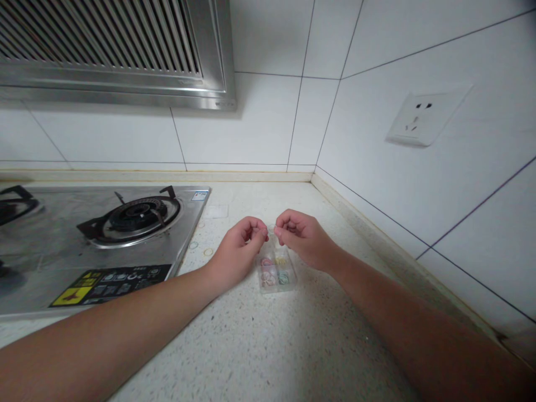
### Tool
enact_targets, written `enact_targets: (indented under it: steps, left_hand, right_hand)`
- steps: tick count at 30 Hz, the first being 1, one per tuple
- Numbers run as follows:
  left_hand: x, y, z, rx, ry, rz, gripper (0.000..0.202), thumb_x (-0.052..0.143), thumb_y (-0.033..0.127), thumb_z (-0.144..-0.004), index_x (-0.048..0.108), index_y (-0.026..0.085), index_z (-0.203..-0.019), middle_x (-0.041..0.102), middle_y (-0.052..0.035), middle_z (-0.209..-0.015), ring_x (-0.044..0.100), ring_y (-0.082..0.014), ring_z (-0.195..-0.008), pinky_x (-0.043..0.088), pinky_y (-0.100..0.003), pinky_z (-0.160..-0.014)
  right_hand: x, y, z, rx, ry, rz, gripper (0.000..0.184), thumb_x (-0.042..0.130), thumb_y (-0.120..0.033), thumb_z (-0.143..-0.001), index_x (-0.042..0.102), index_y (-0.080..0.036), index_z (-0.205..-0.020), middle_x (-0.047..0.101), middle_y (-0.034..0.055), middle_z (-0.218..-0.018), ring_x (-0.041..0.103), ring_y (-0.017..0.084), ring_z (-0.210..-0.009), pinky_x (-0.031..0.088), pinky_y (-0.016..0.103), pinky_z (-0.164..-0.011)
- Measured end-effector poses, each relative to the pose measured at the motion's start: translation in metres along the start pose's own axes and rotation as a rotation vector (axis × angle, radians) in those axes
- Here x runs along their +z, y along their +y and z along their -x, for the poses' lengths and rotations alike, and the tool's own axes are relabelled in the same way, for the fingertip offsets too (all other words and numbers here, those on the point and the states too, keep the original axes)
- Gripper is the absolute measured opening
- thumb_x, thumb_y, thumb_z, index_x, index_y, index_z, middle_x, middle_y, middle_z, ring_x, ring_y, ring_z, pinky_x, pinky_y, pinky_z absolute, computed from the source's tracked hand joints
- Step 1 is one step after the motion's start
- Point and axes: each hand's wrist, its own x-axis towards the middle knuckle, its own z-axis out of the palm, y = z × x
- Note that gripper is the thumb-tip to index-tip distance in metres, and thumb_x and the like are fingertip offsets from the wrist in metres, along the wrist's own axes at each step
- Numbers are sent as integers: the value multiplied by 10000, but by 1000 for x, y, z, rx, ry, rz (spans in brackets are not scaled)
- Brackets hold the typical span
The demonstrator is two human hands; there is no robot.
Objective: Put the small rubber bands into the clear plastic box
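Observation:
Over the back part of a small clear compartment box (pixel 276 289), my left hand (pixel 243 245) and my right hand (pixel 307 240) face each other, fingertips a short gap apart. Thumb and forefinger are pinched together on each hand. Something pale and tiny shows between the two pinches, too small and faint to name. Inside the box lie thin coloured bands: red ones (pixel 268 278), yellow ones (pixel 281 261) and green ones (pixel 283 277), each colour in its own compartment. Left of my left hand, a yellow ring-shaped band (pixel 208 252) and a teal ring-shaped band (pixel 193 245) rest on the counter.
A steel gas hob (pixel 184 204) with a black burner (pixel 142 215) takes up the left side. The speckled counter (pixel 251 346) runs back to white tiled walls (pixel 268 123). A range hood (pixel 218 67) hangs upper left; a socket (pixel 419 117) sits on the right wall.

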Motion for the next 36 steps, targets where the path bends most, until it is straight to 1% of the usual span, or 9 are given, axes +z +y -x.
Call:
enact_targets:
  steps: [5, 8, 15, 20, 26, 31, 36]
  left_hand:
    - [1, 4, 2, -29, -23, 18, 195, 594, 372, -890, 599, 179, -912, 572, 15, -721, 433, -96, -551, 325, -233, -524]
    - [1, 5, 3, -36, -34, 40, 193, 590, 370, -885, 608, 181, -920, 570, 13, -716, 440, -101, -555, 331, -235, -527]
    - [1, 5, 5, -14, -61, -1, 173, 565, 351, -906, 605, 183, -910, 563, 10, -748, 457, -107, -605, 342, -238, -554]
    - [0, 6, 5, -26, -83, -28, 198, 555, 375, -912, 596, 183, -891, 557, 5, -750, 478, -122, -635, 360, -245, -578]
    - [-1, 6, 5, -4, -87, -46, 185, 571, 367, -885, 604, 187, -862, 559, -4, -743, 519, -154, -719, 406, -268, -663]
    - [0, 9, 6, -14, -82, -25, 184, 582, 364, -877, 601, 183, -848, 543, 4, -724, 502, -146, -698, 401, -261, -646]
    - [0, 10, 7, -13, -110, 11, 176, 591, 356, -878, 601, 182, -852, 524, 12, -707, 489, -135, -674, 401, -249, -626]
  right_hand:
    - [-4, 0, -1, 18, 3, 25, 122, 605, -306, -870, 568, -195, -836, 552, -41, -627, 469, 91, -547, 360, 235, -511]
    - [-6, 0, -2, 32, 11, 12, 128, 614, -311, -861, 573, -193, -835, 560, -41, -618, 473, 90, -538, 358, 232, -501]
    - [-10, -2, -1, 53, 11, -118, 117, 654, -286, -828, 602, -184, -804, 550, -52, -572, 455, 75, -506, 323, 220, -473]
    - [-13, -3, -1, 56, -9, -218, 160, 702, -320, -804, 615, -187, -788, 520, -65, -548, 428, 67, -483, 304, 220, -462]
    - [-15, -3, 1, 50, -53, -327, 148, 727, -293, -769, 624, -187, -766, 542, -55, -573, 440, 65, -486, 315, 223, -470]
    - [-16, -5, 2, 29, -63, -327, 133, 714, -279, -788, 620, -189, -760, 544, -58, -576, 445, 63, -490, 322, 221, -475]
    - [-17, -4, 2, 45, -59, -259, 133, 702, -276, -808, 614, -186, -770, 559, -55, -586, 463, 65, -503, 332, 218, -479]
